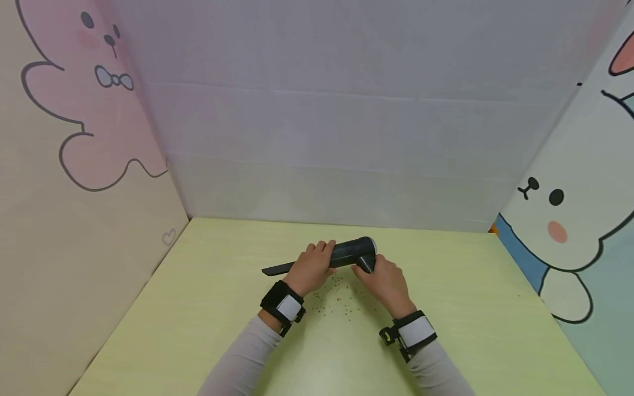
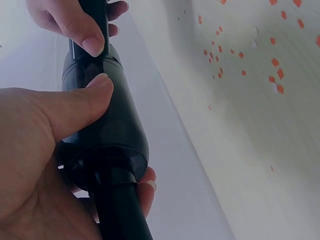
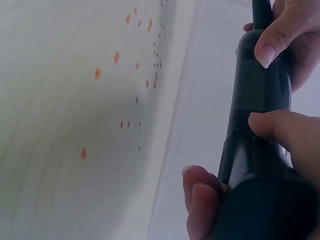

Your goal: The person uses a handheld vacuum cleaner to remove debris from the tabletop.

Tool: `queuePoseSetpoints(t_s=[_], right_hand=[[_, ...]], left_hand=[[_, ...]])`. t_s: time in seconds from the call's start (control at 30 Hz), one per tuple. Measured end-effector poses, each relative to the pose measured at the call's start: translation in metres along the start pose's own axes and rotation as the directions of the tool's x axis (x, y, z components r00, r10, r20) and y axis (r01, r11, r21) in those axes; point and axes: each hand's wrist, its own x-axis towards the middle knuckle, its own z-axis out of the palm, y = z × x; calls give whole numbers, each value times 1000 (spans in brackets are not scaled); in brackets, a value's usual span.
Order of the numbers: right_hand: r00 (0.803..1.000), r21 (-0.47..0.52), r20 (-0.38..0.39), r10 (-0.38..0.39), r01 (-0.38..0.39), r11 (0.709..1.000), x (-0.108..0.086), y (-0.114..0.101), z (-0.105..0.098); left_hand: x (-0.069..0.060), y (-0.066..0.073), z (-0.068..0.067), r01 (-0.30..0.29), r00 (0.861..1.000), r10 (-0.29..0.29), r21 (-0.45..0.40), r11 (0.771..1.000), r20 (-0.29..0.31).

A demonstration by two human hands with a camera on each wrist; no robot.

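A black handheld vacuum cleaner point(image 1: 349, 252) with a long flat nozzle point(image 1: 278, 269) is held above the table between both hands. My left hand point(image 1: 311, 268) grips its front body near the nozzle, and in the left wrist view the thumb lies along the dark barrel point(image 2: 107, 115). Around the angled handle point(image 1: 366, 263) curl the fingers of my right hand point(image 1: 385, 280); the right wrist view has that thumb against the handle's upper part. Small red bits point(image 1: 339, 300) lie scattered on the tabletop below and between the hands.
The pale yellow-green table point(image 1: 238, 242) meets a whitish back wall point(image 1: 322, 137). Side panels with cartoon animals stand at left point(image 1: 99, 137) and right point(image 1: 569, 231). Each wrist wears a black strap with a camera.
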Motion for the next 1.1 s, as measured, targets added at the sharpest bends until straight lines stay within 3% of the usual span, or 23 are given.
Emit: queuePoseSetpoints(t_s=[0.33, 0.73, 0.93, 1.1], right_hand=[[1000, -18, -5, 25, -25, 1000, -1, 16, -13], [999, -14, -16, 29, -29, 999, -2, 31, -25], [1000, -6, -7, 27, -27, 1000, -3, 40, -31], [998, 5, -3, 57, -57, 998, -7, 47, -40]], left_hand=[[11, 18, 1, -5, 999, 3, 44, 999, 47], [25, 32, 10, -31, 999, 29, 93, 995, 15], [32, 39, 14, -43, 999, 38, 149, 988, 39], [41, 49, 20, -40, 998, 33, 134, 990, 51]])
